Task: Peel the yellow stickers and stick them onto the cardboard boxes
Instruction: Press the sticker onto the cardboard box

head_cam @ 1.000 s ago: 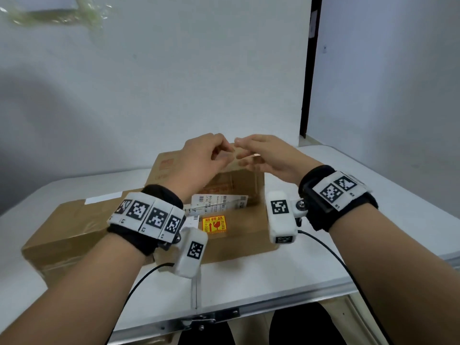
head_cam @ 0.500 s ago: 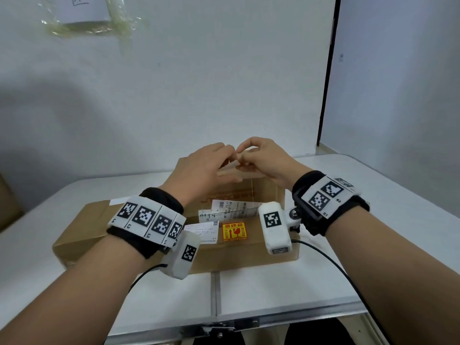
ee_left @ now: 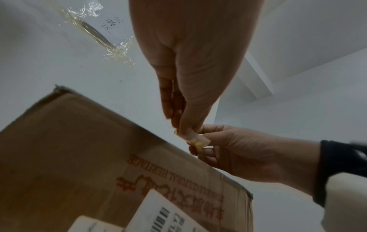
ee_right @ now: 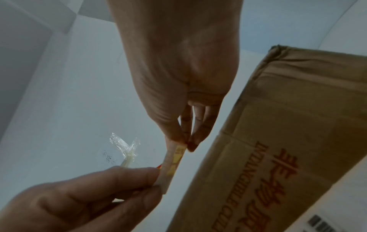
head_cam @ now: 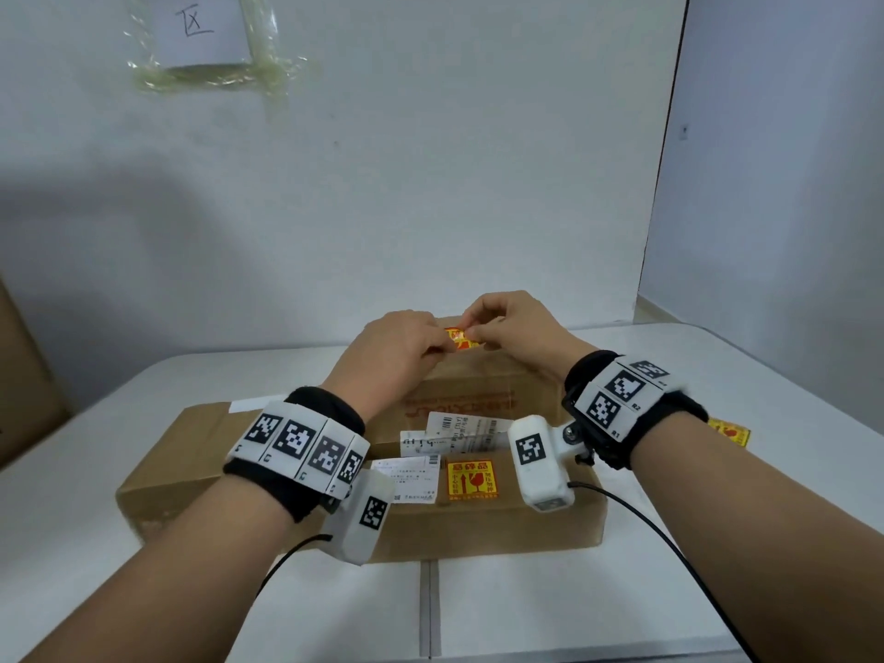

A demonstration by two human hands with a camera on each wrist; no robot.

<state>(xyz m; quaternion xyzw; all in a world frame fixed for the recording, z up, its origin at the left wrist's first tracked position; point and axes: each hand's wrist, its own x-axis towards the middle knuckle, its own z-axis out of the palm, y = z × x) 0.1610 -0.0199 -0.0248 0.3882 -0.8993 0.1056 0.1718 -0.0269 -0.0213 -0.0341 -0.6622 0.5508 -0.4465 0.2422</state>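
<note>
Here, a yellow sticker (head_cam: 460, 338) is pinched between the left hand (head_cam: 399, 346) and right hand (head_cam: 519, 333) above the upper cardboard box (head_cam: 483, 392).

Yellow-and-red sticker (head_cam: 460, 338), brown cardboard boxes (head_cam: 201, 452) printed red, white table (head_cam: 622, 590)

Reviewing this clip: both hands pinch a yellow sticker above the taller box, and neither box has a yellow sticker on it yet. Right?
Not quite. The head view shows a stuck yellow sticker already on the flat box. The rest holds: left hand and right hand pinch the held sticker above the taller box.
</note>
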